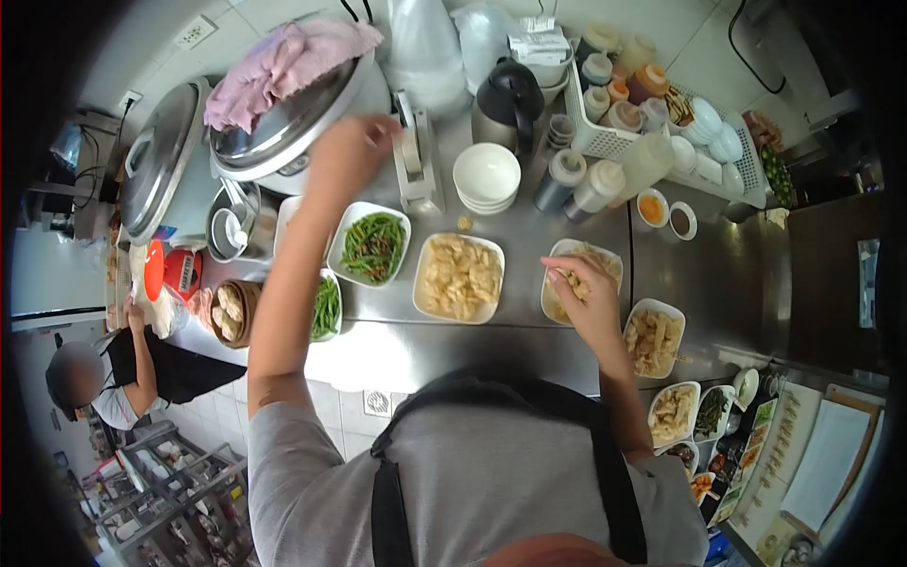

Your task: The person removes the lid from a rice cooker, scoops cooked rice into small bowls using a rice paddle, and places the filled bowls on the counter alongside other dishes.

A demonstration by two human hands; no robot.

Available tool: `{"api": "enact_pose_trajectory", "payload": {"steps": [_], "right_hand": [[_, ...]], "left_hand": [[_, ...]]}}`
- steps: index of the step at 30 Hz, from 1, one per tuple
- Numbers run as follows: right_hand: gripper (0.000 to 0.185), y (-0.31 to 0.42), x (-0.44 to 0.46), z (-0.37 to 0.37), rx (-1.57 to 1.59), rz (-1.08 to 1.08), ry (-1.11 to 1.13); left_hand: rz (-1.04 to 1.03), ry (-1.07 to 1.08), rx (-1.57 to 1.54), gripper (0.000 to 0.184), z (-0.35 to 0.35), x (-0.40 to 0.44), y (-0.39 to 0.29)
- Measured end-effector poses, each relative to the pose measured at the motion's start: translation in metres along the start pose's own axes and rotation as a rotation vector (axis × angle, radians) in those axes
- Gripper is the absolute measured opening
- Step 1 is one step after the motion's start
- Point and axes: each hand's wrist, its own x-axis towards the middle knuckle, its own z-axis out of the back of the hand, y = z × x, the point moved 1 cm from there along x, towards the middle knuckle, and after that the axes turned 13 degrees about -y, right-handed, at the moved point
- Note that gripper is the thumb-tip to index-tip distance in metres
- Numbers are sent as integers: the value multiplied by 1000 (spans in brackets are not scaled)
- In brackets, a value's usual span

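My left hand is raised at the end of a stretched arm, beside a tape dispenser. Its fingers are curled together, slightly blurred, and anything between them is too small to name. Over a square white dish of pale fried pieces hovers my right hand, its thumb and forefinger apart. The hand partly hides that dish. Between my arms stands another white dish heaped with fried pieces. A dish of green beans lies just right of my left forearm, with more greens below it.
Stacked white bowls, a thermal jug and squeeze bottles line the back. Large lidded pots stand left, near a bamboo steamer. More filled dishes run down the right. Another person works at far left.
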Motion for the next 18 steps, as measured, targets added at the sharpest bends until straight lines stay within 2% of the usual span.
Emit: {"api": "enact_pose_trajectory", "payload": {"steps": [1,2,3,4,5,8,11,12,15,18], "right_hand": [[16,1,-9,-4,28,-53,-1],[16,3,-15,-7,56,-103,-4],[15,-22,-17,36,-36,-84,27],[15,-23,-22,31,-9,-92,35],[15,-23,-27,27,13,-99,44],[14,-18,-28,24,4,-18,49],[13,-12,-26,24,20,-6,70],[14,-10,-26,24,31,1,76],[15,-5,-23,23,60,14,93],[15,-5,-23,24,65,-1,118]], "left_hand": [[9,238,136,17,-13,-14,-9],[-7,316,186,20,-28,-28,-15],[-6,369,115,24,-96,-54,-54],[3,369,169,30,-123,-65,-45],[12,369,216,36,-143,-70,-39],[108,557,274,31,-148,-69,-59],[133,492,311,29,-181,-77,-43],[209,509,281,26,-179,-74,-45],[217,461,293,28,-153,-73,-47],[130,352,222,26,-96,-100,-54]]}}
